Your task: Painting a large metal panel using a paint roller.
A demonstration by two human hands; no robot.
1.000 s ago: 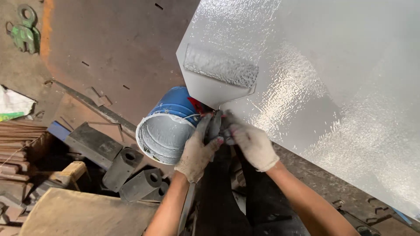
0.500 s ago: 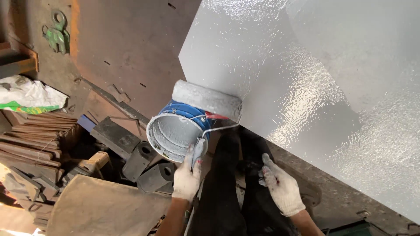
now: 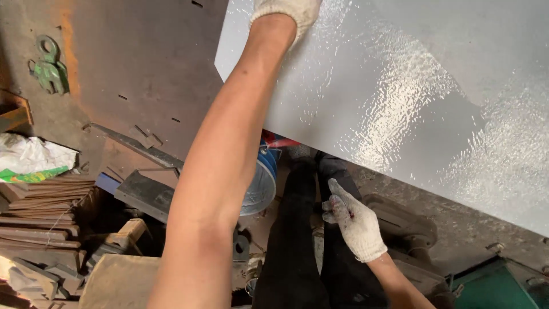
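- A gloved left hand reaches up over the top edge of the view, across the wet, silver-grey painted metal sheet; its fingers are cut off by the frame, so whether that grip is closed on anything cannot be told.
- The gloved right hand hangs low beside the person's dark trousers, fingers loosely curled, its grip holding nothing.
- One blue paint bucket with a pale inside sits just under the sheet's lower edge, partly hidden behind the left forearm, well below the left hand and to the left of the right hand.
- Count: two white knit gloves, one bucket, one painted sheet.
- Around them: a stack of rusty metal strips at left, one green clamp on the brown steel plate, one crumpled white bag.
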